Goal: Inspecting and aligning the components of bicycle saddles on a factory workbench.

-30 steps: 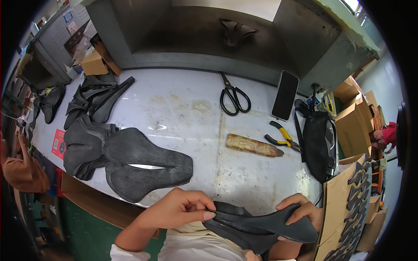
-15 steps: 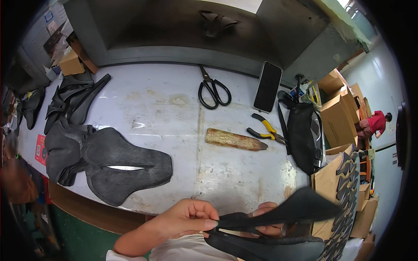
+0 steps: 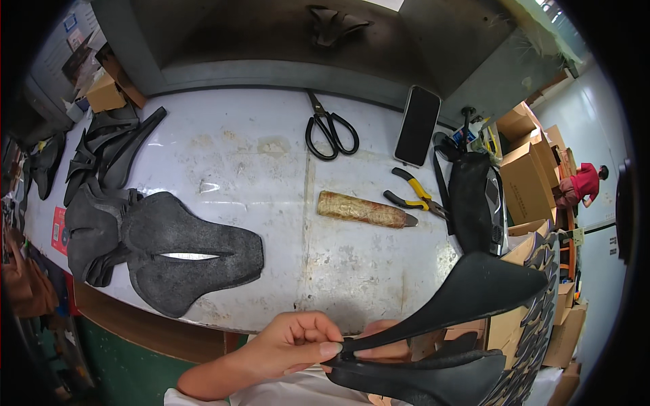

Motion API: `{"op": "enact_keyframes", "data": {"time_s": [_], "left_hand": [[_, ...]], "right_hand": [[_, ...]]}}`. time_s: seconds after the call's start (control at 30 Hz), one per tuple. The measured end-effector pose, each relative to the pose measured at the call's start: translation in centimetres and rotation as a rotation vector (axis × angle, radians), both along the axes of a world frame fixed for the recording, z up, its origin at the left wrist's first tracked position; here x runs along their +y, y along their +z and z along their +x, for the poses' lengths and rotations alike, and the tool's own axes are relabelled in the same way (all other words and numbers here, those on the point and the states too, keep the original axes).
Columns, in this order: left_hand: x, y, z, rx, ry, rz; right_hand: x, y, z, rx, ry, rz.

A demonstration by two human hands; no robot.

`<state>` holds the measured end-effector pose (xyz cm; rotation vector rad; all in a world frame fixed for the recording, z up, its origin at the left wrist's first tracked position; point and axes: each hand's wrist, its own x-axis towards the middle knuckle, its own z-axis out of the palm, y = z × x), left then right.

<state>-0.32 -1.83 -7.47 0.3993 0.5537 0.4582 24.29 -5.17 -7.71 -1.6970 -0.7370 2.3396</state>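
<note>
At the bottom of the view my left hand (image 3: 291,345) pinches the narrow nose of a black saddle-shaped shell (image 3: 467,291), which tilts up to the right. My right hand (image 3: 389,342) is mostly hidden behind it, fingers under the same nose, and it also seems to support a second black shell (image 3: 433,375) lying below. Both hands sit just in front of the worn white workbench (image 3: 271,183). A flat dark grey foam saddle pad (image 3: 183,254) with a slot lies on the bench to the left of my hands.
Black scissors (image 3: 330,132), a dark phone (image 3: 417,125), yellow-handled pliers (image 3: 414,194) and a wrapped knife handle (image 3: 365,210) lie on the bench. More black pads (image 3: 108,152) are stacked at left. A black bag (image 3: 474,199) and cardboard boxes (image 3: 531,172) stand right; a person in red (image 3: 582,184) is far off.
The upper black shell has been lifted and swung up to the right, away from the lower one. My hands have shifted slightly lower and rightward in view.
</note>
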Motion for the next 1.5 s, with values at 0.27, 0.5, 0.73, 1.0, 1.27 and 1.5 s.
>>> {"op": "enact_keyframes", "data": {"time_s": [0.27,0.5,0.73,1.0,1.27,1.5], "left_hand": [[-0.2,0.4,-0.3,0.017,-0.034,0.039],[-0.6,0.0,-0.1,-0.032,-0.034,0.068],[-0.9,0.3,0.1,-0.012,0.003,0.135],[-1.0,0.8,-0.2,0.330,0.051,0.630],[-0.6,1.1,0.3,0.255,0.061,0.464],[-0.1,0.7,-0.2,0.276,-0.068,0.923]], "right_hand": [[0.6,-3.2,-2.3,0.076,-0.137,1.806],[-0.1,-3.2,-1.4,0.049,-0.057,1.832],[0.6,-2.0,-1.6,0.093,-0.053,1.794],[0.3,-3.5,-1.6,0.147,-0.096,1.787],[-0.3,-2.6,-2.0,0.144,-0.198,1.602],[1.6,-2.9,-0.4,0.423,0.177,1.352]]}}
